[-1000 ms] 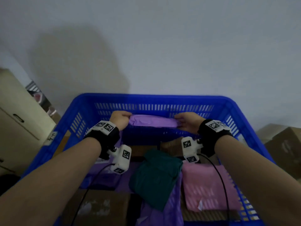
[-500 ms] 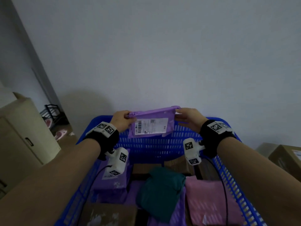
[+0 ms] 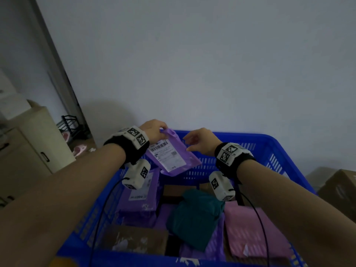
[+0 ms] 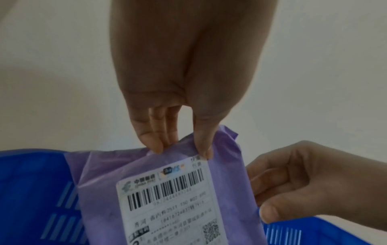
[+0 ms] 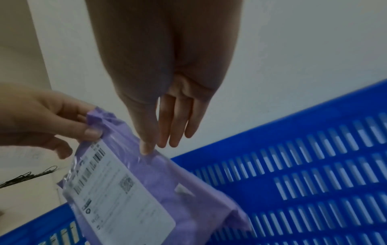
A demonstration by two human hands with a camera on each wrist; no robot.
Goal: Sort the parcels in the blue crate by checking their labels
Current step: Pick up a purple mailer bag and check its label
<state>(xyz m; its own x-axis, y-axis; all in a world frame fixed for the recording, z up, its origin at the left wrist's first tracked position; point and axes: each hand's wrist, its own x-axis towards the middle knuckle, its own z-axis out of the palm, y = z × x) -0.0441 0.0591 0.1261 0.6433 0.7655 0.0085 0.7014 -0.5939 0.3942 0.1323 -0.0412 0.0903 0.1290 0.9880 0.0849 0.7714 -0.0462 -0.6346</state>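
Purple parcel (image 3: 174, 154) held above the far-left corner of the blue crate (image 3: 269, 143), label (image 4: 173, 202) facing the person. Left hand (image 3: 154, 131) pinches its top corner, fingers (image 4: 202, 142) clamped on the plastic. Right hand (image 3: 201, 140) beside its right edge, fingers (image 5: 173, 126) straight and apart, thumb tip touching.

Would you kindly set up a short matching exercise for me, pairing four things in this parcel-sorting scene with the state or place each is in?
Things:
1. purple parcel
2. left hand
3. right hand
4. teal parcel

States or places:
A. lying in the blue crate among other parcels
B. fingers relaxed beside the raised parcel's edge, gripping nothing
C. held up above the crate, label facing the person
D. pinching a top corner of the raised parcel

Pairs: 1-C, 2-D, 3-B, 4-A
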